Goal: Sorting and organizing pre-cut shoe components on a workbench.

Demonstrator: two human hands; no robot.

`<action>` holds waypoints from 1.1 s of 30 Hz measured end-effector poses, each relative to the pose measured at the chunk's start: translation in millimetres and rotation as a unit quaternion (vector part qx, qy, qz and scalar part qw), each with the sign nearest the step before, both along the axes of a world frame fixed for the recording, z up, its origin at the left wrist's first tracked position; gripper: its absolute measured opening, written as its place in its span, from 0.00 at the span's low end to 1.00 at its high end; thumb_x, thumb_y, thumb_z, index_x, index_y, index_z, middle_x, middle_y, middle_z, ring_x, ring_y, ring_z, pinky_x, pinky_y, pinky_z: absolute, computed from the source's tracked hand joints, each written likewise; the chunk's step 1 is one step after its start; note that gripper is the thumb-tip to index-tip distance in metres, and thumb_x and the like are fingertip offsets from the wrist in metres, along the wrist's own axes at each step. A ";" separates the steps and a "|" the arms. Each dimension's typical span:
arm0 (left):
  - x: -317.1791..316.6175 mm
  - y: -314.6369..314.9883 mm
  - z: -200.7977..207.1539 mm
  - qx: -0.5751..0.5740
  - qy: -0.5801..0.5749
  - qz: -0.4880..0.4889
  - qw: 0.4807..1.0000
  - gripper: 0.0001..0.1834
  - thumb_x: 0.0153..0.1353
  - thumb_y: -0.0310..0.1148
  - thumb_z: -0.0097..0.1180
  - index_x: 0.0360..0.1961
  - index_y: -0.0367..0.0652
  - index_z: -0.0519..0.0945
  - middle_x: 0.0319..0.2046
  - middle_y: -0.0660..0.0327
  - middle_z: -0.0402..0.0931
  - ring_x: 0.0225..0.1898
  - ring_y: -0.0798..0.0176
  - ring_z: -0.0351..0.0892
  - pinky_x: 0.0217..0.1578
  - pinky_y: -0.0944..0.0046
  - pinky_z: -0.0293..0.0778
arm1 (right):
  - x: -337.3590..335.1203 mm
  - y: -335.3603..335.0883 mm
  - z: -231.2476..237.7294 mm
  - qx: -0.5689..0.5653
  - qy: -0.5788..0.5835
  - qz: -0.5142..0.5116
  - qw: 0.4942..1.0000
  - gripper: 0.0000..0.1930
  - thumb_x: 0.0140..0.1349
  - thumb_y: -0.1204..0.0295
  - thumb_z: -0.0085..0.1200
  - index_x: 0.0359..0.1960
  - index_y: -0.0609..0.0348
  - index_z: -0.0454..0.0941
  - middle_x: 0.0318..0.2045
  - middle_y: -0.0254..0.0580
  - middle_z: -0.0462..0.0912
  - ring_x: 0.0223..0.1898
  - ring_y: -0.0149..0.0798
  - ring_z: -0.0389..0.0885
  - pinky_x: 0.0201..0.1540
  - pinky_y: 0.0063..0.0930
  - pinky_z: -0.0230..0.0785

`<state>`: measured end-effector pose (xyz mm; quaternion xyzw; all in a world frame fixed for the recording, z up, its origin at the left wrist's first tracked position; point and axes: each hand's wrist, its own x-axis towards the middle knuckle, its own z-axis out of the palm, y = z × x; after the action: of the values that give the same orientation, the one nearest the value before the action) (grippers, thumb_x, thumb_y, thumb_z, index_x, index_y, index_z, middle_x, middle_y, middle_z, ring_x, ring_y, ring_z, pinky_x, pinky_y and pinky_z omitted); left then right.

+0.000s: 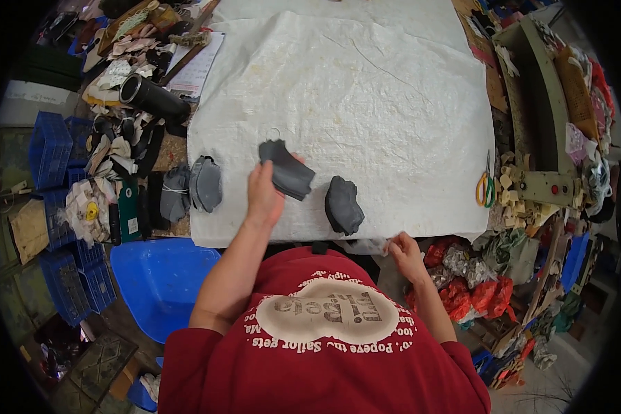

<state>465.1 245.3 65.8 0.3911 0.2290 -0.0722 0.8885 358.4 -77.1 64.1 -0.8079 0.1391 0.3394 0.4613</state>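
Observation:
My left hand (264, 195) is closed around a dark grey bundle of cut pieces (288, 170) with a wavy edge, held over the white sheet (366, 90). A thin ring or loop shows just beyond its far end. To the right, a similar dark grey bundle (343, 205) rests near the sheet's front edge. At that edge my right hand (405, 255) has its fingers pinched together on a translucent plastic bag (368, 245), which hangs partly hidden by the table edge and my shirt. Another grey bundle (205, 184) lies at the sheet's left side.
Beside the left bundle sits a grey bundle tied with string (175, 193). A black cylinder (153, 98) and heaped scraps crowd the table's left. Scissors (486, 186) lie at the right, near a green machine (541, 124). A blue chair (160, 283) stands at lower left.

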 end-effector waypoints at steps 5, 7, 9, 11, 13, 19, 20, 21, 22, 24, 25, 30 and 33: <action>5.6 -3.1 13.5 -0.126 0.022 -0.046 0.991 0.21 0.66 0.37 0.32 0.52 0.30 0.64 0.46 0.48 0.71 0.49 0.52 0.72 0.49 0.54 0.70 | -71.1 -65.8 -25.8 -0.426 -0.067 0.482 0.763 0.10 0.52 0.69 0.52 0.33 0.62 0.72 0.36 0.42 0.78 0.38 0.41 0.75 0.39 0.32 0.67; -3.0 -11.8 13.3 -0.095 0.013 -0.118 0.988 0.20 0.65 0.35 0.36 0.52 0.31 0.63 0.46 0.49 0.71 0.50 0.53 0.71 0.52 0.54 0.67 | -39.6 -42.2 -19.3 -0.273 -0.020 0.239 0.932 0.14 0.53 0.69 0.52 0.41 0.60 0.71 0.42 0.42 0.77 0.44 0.45 0.74 0.45 0.36 0.65; -9.4 -28.1 11.5 -0.098 0.042 -0.137 0.985 0.19 0.65 0.34 0.38 0.51 0.31 0.64 0.44 0.50 0.72 0.48 0.55 0.72 0.50 0.57 0.68 | -2.1 -8.6 -14.4 -0.196 -0.113 0.097 0.969 0.17 0.57 0.68 0.51 0.47 0.59 0.70 0.42 0.43 0.77 0.43 0.43 0.74 0.45 0.34 0.65; -16.1 -45.9 5.8 -0.102 0.071 -0.150 0.981 0.18 0.64 0.32 0.40 0.50 0.30 0.65 0.42 0.50 0.73 0.45 0.58 0.74 0.48 0.60 0.69 | 28.2 37.9 -1.2 -0.017 -0.202 -0.058 0.978 0.17 0.60 0.67 0.49 0.49 0.60 0.69 0.41 0.45 0.77 0.41 0.39 0.75 0.42 0.30 0.66; -23.6 -62.0 -1.0 -0.069 0.075 -0.190 0.977 0.16 0.64 0.33 0.41 0.48 0.31 0.68 0.41 0.54 0.74 0.43 0.63 0.74 0.46 0.62 0.70 | 48.6 78.5 11.5 0.149 -0.190 -0.160 0.957 0.16 0.61 0.67 0.49 0.46 0.64 0.71 0.37 0.44 0.78 0.40 0.36 0.75 0.39 0.29 0.67; -30.3 -67.7 -19.1 0.134 0.078 -0.239 0.959 0.20 0.56 0.29 0.50 0.49 0.32 0.69 0.34 0.60 0.73 0.32 0.70 0.71 0.35 0.72 0.69 | 58.3 107.2 -11.7 0.027 -0.104 -0.088 0.990 0.17 0.56 0.69 0.53 0.46 0.63 0.71 0.30 0.42 0.79 0.38 0.39 0.74 0.40 0.34 0.63; -29.6 -61.3 -21.7 0.227 0.084 -0.265 0.933 0.20 0.55 0.29 0.52 0.50 0.34 0.70 0.34 0.59 0.72 0.34 0.68 0.70 0.37 0.70 0.68 | 57.4 108.5 -18.6 0.033 -0.102 -0.080 0.991 0.17 0.56 0.69 0.53 0.46 0.63 0.71 0.30 0.42 0.79 0.38 0.39 0.74 0.40 0.34 0.63; -29.7 -52.5 -23.4 0.320 0.091 -0.288 0.898 0.21 0.53 0.29 0.53 0.50 0.37 0.70 0.34 0.58 0.71 0.35 0.66 0.69 0.40 0.68 0.68 | 55.9 108.0 -29.3 -0.082 -0.215 -0.014 0.973 0.17 0.55 0.69 0.53 0.45 0.62 0.72 0.28 0.42 0.78 0.37 0.40 0.73 0.40 0.36 0.61; -32.5 -44.2 -26.1 0.328 0.098 -0.278 0.898 0.21 0.53 0.29 0.53 0.50 0.37 0.70 0.34 0.58 0.71 0.35 0.66 0.69 0.40 0.68 0.68 | 54.7 108.8 -39.2 -0.191 -0.324 0.053 0.925 0.16 0.53 0.70 0.54 0.44 0.61 0.73 0.27 0.42 0.77 0.36 0.42 0.72 0.40 0.38 0.58; -41.5 -25.9 -37.6 0.505 0.008 -0.199 0.840 0.23 0.51 0.29 0.54 0.51 0.42 0.70 0.37 0.54 0.67 0.42 0.58 0.65 0.46 0.60 0.63 | 53.6 110.8 -46.2 -0.194 -0.351 0.045 0.915 0.16 0.53 0.71 0.53 0.44 0.60 0.73 0.24 0.39 0.74 0.34 0.43 0.69 0.39 0.40 0.55; -44.8 -9.9 -46.7 0.515 0.019 -0.187 0.837 0.23 0.51 0.29 0.54 0.51 0.42 0.70 0.37 0.54 0.67 0.42 0.58 0.65 0.46 0.60 0.63 | 53.5 111.5 -42.5 -0.200 -0.354 0.051 0.912 0.16 0.53 0.71 0.53 0.44 0.60 0.72 0.24 0.38 0.74 0.34 0.43 0.68 0.39 0.40 0.55; -40.8 78.0 -46.6 0.779 0.046 -0.045 0.623 0.27 0.48 0.29 0.59 0.52 0.44 0.68 0.45 0.53 0.61 0.48 0.49 0.58 0.49 0.51 0.56 | 52.9 104.9 -43.3 -0.148 -0.334 0.009 0.931 0.18 0.55 0.73 0.52 0.48 0.63 0.69 0.28 0.41 0.70 0.36 0.43 0.66 0.41 0.37 0.57; -42.9 109.6 -52.8 0.828 0.175 0.001 0.532 0.30 0.46 0.29 0.61 0.53 0.43 0.66 0.46 0.53 0.59 0.49 0.49 0.57 0.48 0.52 0.55 | 57.5 105.1 -40.8 -0.115 -0.342 -0.013 0.932 0.19 0.57 0.72 0.51 0.50 0.65 0.67 0.34 0.47 0.69 0.39 0.44 0.66 0.46 0.35 0.59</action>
<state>422.2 354.9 13.0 0.9313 0.3377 0.0833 0.1086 415.8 28.1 23.4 -0.9207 0.0214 0.0178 0.3894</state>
